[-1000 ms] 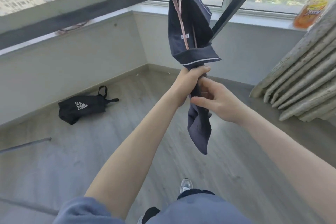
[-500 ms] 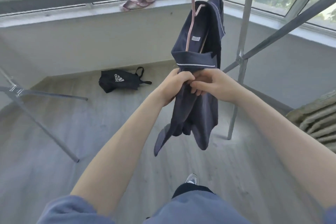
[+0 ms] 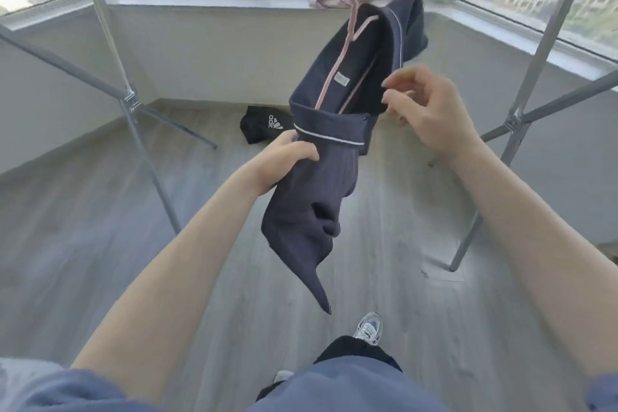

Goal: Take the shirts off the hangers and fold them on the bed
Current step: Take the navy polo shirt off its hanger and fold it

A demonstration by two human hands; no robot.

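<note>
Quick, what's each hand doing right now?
Left hand: grips the dark navy fabric shirt just below its collar.
Right hand: open, fingers loosely curled beside the collar, holding nothing.

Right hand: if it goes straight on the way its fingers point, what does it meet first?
Most likely the navy shirt, at the open collar just ahead of the right hand; the pink hanger lies beyond, inside the neck. Depth is unclear from one view.
</note>
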